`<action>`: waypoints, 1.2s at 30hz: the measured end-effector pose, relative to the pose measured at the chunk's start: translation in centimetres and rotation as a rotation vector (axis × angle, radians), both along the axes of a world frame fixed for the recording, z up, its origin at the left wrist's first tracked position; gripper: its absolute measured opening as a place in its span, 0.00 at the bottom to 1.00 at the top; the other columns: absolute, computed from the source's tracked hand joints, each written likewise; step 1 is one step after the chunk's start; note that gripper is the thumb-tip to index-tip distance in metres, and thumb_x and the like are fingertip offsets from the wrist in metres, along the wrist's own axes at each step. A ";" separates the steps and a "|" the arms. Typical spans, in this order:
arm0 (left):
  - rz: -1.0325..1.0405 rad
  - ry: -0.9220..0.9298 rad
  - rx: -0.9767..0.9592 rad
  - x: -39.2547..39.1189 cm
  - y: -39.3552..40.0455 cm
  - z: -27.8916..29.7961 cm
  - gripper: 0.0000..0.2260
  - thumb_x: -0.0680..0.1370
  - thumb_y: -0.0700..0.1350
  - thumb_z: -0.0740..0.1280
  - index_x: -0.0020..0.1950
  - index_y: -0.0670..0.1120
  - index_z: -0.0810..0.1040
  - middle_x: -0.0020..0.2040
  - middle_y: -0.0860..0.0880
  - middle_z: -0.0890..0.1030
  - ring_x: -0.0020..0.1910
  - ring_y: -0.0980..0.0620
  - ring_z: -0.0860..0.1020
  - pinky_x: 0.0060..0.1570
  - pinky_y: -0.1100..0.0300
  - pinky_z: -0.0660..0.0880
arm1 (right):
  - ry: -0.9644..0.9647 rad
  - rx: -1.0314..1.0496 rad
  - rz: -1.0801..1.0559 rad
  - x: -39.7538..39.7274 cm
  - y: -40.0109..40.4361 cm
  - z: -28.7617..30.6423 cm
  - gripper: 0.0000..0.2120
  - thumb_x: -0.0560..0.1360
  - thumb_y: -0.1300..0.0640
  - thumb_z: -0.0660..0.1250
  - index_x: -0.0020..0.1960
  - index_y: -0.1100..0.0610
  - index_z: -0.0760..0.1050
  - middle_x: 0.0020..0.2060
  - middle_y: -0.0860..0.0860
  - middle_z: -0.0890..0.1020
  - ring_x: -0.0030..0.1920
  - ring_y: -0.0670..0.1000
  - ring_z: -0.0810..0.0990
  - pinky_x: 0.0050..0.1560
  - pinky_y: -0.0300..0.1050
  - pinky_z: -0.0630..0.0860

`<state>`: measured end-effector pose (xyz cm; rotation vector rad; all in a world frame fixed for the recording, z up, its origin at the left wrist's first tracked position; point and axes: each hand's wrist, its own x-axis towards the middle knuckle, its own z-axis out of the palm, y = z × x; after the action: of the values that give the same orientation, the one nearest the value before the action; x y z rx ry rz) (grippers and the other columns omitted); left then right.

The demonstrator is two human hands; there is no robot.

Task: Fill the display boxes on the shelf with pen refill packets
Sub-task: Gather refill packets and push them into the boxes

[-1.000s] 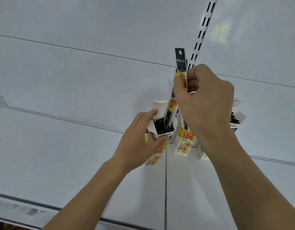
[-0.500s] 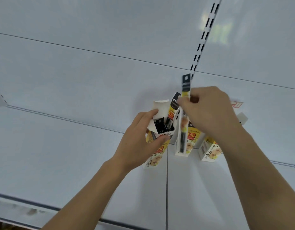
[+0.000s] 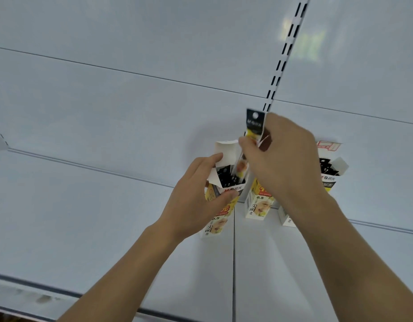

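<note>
Three white and yellow display boxes stand at the back of the white shelf. My left hand grips the left box, whose open top shows several black-topped refill packets. My right hand pinches a pen refill packet with a black header and holds it upright, its lower end inside the left box's opening. The middle box is partly behind my right hand. The right box shows behind my right wrist, with packets in it.
The white back panel rises behind the boxes, with a slotted upright strip running up it. A seam divides the shelf surface below the boxes. The shelf's front edge runs along the lower left.
My right hand moved left from the middle box to the left box with a packet, which now stands in the left box's opening. My left hand has kept its grip.
</note>
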<state>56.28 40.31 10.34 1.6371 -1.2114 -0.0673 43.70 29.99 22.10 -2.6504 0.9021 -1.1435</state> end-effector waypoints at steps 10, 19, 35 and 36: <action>-0.014 0.018 -0.009 0.2 -0.1 0.0 0.32 0.78 0.53 0.76 0.79 0.54 0.67 0.67 0.60 0.73 0.64 0.62 0.75 0.60 0.58 0.78 | 0.025 -0.146 0.208 -0.9 -1.7 -2.4 0.11 0.80 0.58 0.69 0.62 0.53 0.83 0.51 0.47 0.86 0.54 0.53 0.81 0.57 0.47 0.77; -0.046 0.047 -0.045 0.5 -0.3 -0.1 0.31 0.78 0.52 0.76 0.78 0.52 0.69 0.65 0.57 0.75 0.64 0.57 0.77 0.59 0.55 0.80 | 0.189 -0.337 0.323 -1.5 -2.1 -5.0 0.15 0.81 0.58 0.64 0.65 0.59 0.81 0.57 0.53 0.84 0.63 0.58 0.79 0.62 0.57 0.77; -0.063 0.047 -0.074 0.1 -0.4 0.2 0.29 0.79 0.48 0.75 0.78 0.51 0.70 0.65 0.58 0.76 0.65 0.58 0.76 0.59 0.60 0.79 | 0.219 -0.494 0.096 -2.8 -1.1 -6.8 0.20 0.82 0.48 0.64 0.60 0.64 0.83 0.69 0.60 0.78 0.77 0.62 0.69 0.69 0.64 0.72; -0.061 0.053 -0.074 0.2 -0.4 0.1 0.29 0.79 0.48 0.75 0.78 0.51 0.70 0.65 0.58 0.76 0.65 0.59 0.76 0.59 0.61 0.79 | 0.228 -0.466 0.077 -2.8 -1.0 -6.9 0.21 0.83 0.46 0.63 0.61 0.63 0.83 0.70 0.60 0.77 0.77 0.63 0.68 0.69 0.65 0.72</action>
<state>56.44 39.92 10.48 1.5257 -1.2091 -0.1024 40.94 28.96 15.15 -3.2102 0.6119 -1.1696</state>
